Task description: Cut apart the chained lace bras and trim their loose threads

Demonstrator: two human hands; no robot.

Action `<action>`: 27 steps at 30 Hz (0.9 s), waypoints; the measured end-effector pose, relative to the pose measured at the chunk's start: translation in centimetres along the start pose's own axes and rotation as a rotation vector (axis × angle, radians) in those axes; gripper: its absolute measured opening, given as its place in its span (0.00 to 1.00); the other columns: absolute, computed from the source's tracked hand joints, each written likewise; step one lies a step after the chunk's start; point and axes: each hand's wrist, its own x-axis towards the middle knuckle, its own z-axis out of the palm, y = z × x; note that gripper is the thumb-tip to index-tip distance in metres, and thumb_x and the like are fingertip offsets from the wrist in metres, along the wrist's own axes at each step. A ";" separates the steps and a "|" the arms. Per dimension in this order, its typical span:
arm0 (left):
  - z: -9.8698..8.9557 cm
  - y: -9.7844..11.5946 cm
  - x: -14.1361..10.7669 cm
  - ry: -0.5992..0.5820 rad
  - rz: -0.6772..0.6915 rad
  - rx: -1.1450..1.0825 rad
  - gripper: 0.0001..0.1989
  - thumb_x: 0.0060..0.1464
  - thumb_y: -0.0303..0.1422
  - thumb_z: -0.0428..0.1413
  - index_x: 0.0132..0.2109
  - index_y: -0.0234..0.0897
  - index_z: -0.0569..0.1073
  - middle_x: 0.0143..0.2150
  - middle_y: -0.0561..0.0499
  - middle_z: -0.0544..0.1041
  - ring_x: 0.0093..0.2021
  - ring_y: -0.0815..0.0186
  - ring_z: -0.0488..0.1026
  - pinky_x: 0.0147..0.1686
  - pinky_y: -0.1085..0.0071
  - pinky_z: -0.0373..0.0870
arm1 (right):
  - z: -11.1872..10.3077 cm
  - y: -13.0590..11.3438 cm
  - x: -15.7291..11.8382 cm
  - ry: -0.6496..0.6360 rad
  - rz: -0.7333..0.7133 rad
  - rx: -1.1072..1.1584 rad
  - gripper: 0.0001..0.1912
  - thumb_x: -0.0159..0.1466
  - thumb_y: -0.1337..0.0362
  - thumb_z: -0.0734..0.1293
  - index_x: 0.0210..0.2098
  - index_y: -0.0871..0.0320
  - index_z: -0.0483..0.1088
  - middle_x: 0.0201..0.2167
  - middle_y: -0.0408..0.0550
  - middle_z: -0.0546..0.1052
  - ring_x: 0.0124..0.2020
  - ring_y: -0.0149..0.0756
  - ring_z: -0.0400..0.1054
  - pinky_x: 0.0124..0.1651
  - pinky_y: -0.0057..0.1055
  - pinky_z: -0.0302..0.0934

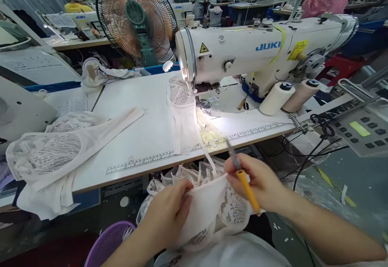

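Note:
My left hand (171, 210) pinches the upper edge of a white lace-trimmed bra (206, 206) lying over my lap. My right hand (257, 178) grips a slim tool with a yellow handle (247, 191) and a grey metal blade pointing up and away; its exact kind does not show clearly. Fingers of that hand also touch the bra's right edge. A narrow white strip (207, 154) runs from the bra up to another white lace piece (183, 113), which lies beside the needle of the white sewing machine (230, 53).
More white lace pieces (51, 150) hang over the table's left side. Thread cones (277, 98), a control panel (362, 127) and cables stand at the right. A fan (136, 16) is behind the table (136, 129); a purple basket (106, 244) is below. Other people work farther back.

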 end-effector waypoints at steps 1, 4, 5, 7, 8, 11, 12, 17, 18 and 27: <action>-0.4 -0.4 -0.2 -0.013 -0.020 0.089 0.10 0.56 0.31 0.43 0.41 0.40 0.67 0.37 0.49 0.77 0.36 0.59 0.74 0.33 0.65 0.68 | -0.8 0.4 -0.4 0.044 0.007 -0.022 0.02 0.57 0.68 0.61 0.30 0.56 0.61 0.26 0.44 0.67 0.27 0.33 0.62 0.24 0.27 0.55; -1.7 -1.0 -0.7 -0.041 -0.065 0.207 0.11 0.57 0.33 0.44 0.37 0.38 0.70 0.33 0.49 0.77 0.34 0.58 0.73 0.32 0.64 0.67 | -2.7 1.6 -1.7 0.138 0.041 -0.082 0.02 0.59 0.66 0.62 0.32 0.54 0.62 0.29 0.44 0.68 0.28 0.33 0.64 0.26 0.28 0.58; -2.0 -1.0 -0.7 -0.051 -0.062 0.213 0.11 0.56 0.34 0.44 0.36 0.38 0.71 0.32 0.50 0.77 0.33 0.59 0.73 0.31 0.65 0.67 | -3.2 1.9 -2.0 0.147 0.052 -0.114 0.02 0.60 0.66 0.62 0.32 0.54 0.62 0.29 0.44 0.69 0.28 0.34 0.64 0.26 0.28 0.59; -2.6 -0.6 -0.7 -0.071 -0.019 0.212 0.11 0.56 0.33 0.45 0.34 0.38 0.71 0.30 0.51 0.76 0.32 0.60 0.73 0.30 0.66 0.66 | -3.7 2.3 -2.3 0.159 0.064 -0.218 0.03 0.59 0.66 0.63 0.32 0.54 0.62 0.29 0.45 0.70 0.28 0.34 0.65 0.27 0.29 0.59; -2.7 -0.4 -0.6 -0.077 0.016 0.217 0.11 0.56 0.33 0.45 0.34 0.38 0.71 0.29 0.52 0.76 0.31 0.61 0.72 0.29 0.67 0.66 | -3.8 2.4 -2.3 0.173 0.060 -0.275 0.04 0.58 0.66 0.63 0.32 0.55 0.62 0.29 0.46 0.71 0.27 0.35 0.65 0.26 0.29 0.59; -2.9 0.6 -0.3 -0.083 0.132 0.261 0.10 0.56 0.32 0.45 0.32 0.38 0.70 0.26 0.53 0.74 0.28 0.62 0.70 0.28 0.67 0.64 | -3.2 1.8 -1.9 0.196 0.015 -0.347 0.08 0.57 0.69 0.64 0.37 0.55 0.64 0.35 0.49 0.74 0.29 0.36 0.67 0.27 0.29 0.61; -2.8 1.0 -0.1 -0.091 0.165 0.272 0.10 0.56 0.31 0.45 0.31 0.38 0.70 0.26 0.53 0.74 0.28 0.62 0.70 0.28 0.67 0.63 | -2.6 1.4 -1.7 0.160 -0.013 -0.320 0.11 0.56 0.70 0.63 0.39 0.56 0.65 0.37 0.50 0.74 0.31 0.36 0.68 0.29 0.30 0.62; -2.5 3.0 0.6 -0.118 0.319 0.261 0.10 0.57 0.27 0.44 0.32 0.37 0.69 0.27 0.52 0.74 0.28 0.64 0.70 0.33 0.65 0.65 | 1.5 -0.7 -0.1 -0.259 -0.088 -0.050 0.06 0.51 0.73 0.61 0.27 0.58 0.64 0.25 0.44 0.71 0.26 0.33 0.66 0.28 0.26 0.60; -2.5 3.1 0.7 -0.119 0.346 0.263 0.11 0.57 0.26 0.44 0.33 0.37 0.69 0.27 0.52 0.74 0.28 0.64 0.70 0.33 0.64 0.65 | 2.2 -0.8 0.2 -0.306 -0.080 -0.013 0.05 0.50 0.73 0.61 0.24 0.57 0.61 0.23 0.43 0.68 0.24 0.31 0.63 0.26 0.25 0.58; -4.0 -1.6 -2.5 0.095 0.392 0.459 0.08 0.57 0.26 0.46 0.43 0.37 0.66 0.37 0.48 0.74 0.37 0.60 0.72 0.41 0.62 0.68 | 2.3 0.1 0.5 -0.330 0.011 0.085 0.11 0.46 0.74 0.59 0.21 0.56 0.50 0.22 0.39 0.61 0.22 0.26 0.55 0.23 0.21 0.53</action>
